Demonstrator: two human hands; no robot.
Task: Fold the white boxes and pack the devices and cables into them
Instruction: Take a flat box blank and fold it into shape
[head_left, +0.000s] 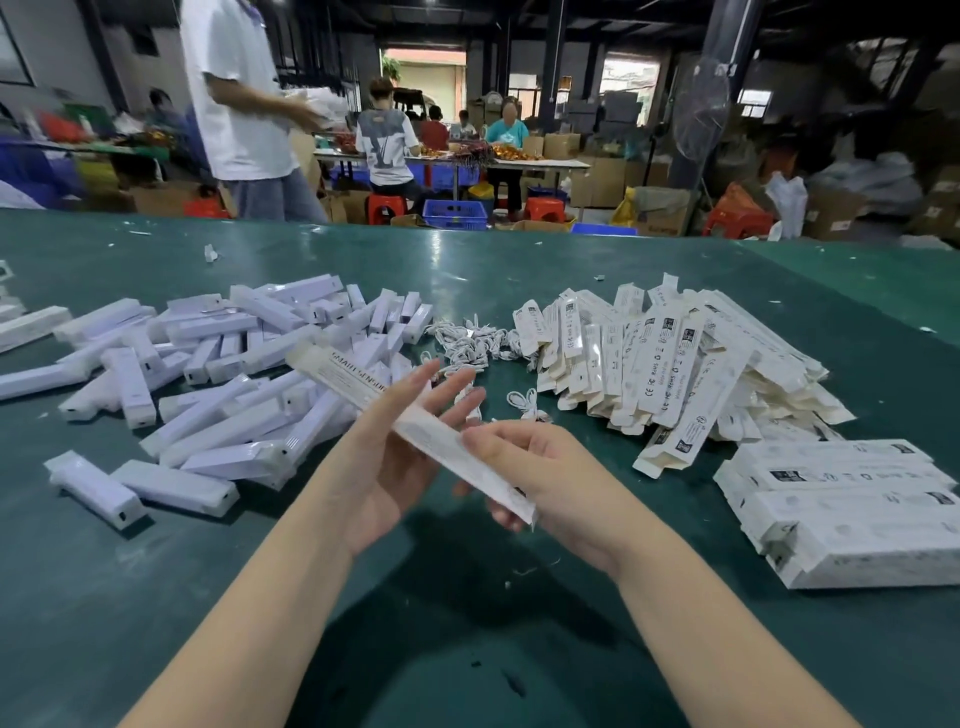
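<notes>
Head view | right hand gripped flat white box, left hand open against it | finished boxes few; devices, cables, flat boxes mostly unpacked

From my headset feed I see two forearms coming up from the bottom edge, both bare as far as the view reaches: no sleeve or cuff shows. The left hand and the right hand wear no gloves. I can make out no ring, watch, bracelet or strap on the fingers or wrists. The fingers are slim, with short, plain fingernails showing on the left hand. Nothing more of my body shows in this view.
</notes>
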